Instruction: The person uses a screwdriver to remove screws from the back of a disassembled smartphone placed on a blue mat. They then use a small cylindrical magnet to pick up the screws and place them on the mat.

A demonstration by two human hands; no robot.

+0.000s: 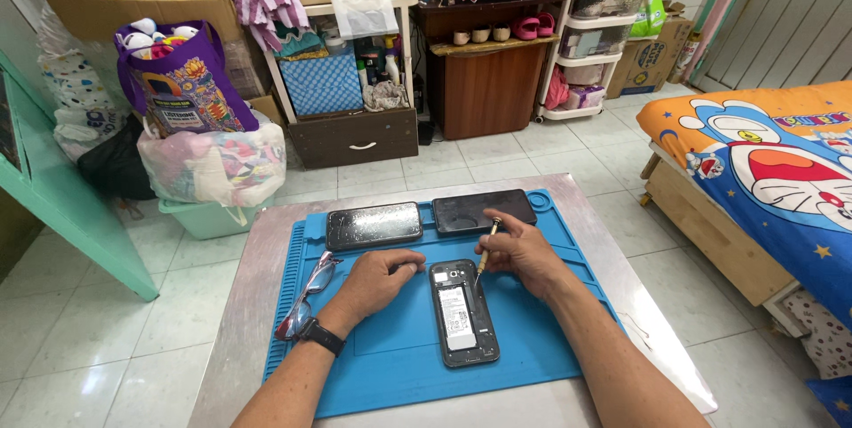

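Observation:
An opened black phone [463, 313] lies back-up on a blue work mat [390, 348], its white battery and inner parts showing. My right hand [524, 250] grips a small screwdriver [485, 246] whose tip touches the phone's upper right edge. My left hand [382, 275] rests on the mat with its fingers against the phone's top left corner; a black watch sits on that wrist. Two more phones [373, 225] [484, 210] lie screen-up at the mat's far edge.
Glasses [306, 295] lie on the mat's left edge. The mat covers a small metal table [244, 304] on a tiled floor. A bed with a cartoon blanket [772, 170] stands to the right; bags, shelves and a wooden cabinet [484, 86] line the far wall.

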